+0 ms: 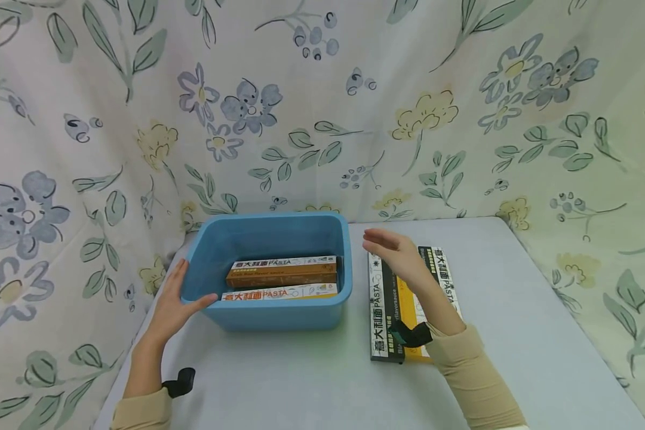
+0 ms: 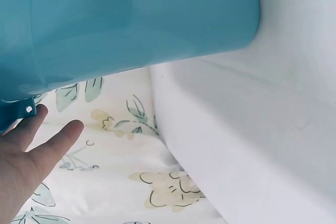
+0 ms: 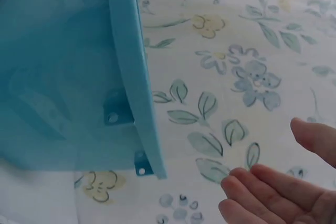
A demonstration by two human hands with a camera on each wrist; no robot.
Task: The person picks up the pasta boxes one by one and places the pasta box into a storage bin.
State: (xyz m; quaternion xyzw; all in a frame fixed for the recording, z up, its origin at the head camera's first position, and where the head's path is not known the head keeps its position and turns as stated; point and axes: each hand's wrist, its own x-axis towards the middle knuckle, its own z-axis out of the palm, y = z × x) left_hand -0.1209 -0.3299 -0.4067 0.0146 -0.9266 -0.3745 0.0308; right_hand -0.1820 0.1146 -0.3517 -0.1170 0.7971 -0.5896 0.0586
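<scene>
A blue plastic bin [image 1: 279, 319] stands on the table with two pasta boxes inside, one brown and white [image 1: 282, 275], one white with red lettering [image 1: 279, 292]. My left hand [image 1: 172, 310] is at its left side, fingers extended along the wall and thumb by the front corner. In the left wrist view, the fingertips [image 2: 73, 129] reach beside a bracket under the rim. To the bin's right, my right hand [image 1: 395, 254] is raised with extended fingers, holding nothing. Beneath that arm lie more pasta boxes, including a black and white one [image 1: 378, 322] and a yellow one [image 1: 407, 301].
The white tabletop [image 1: 521, 334] extends to the right and in front of the bin. A floral curtain [image 1: 312, 107] hangs behind the table and along both sides. Small brackets [image 3: 118, 111] stick out beneath the bin's rim.
</scene>
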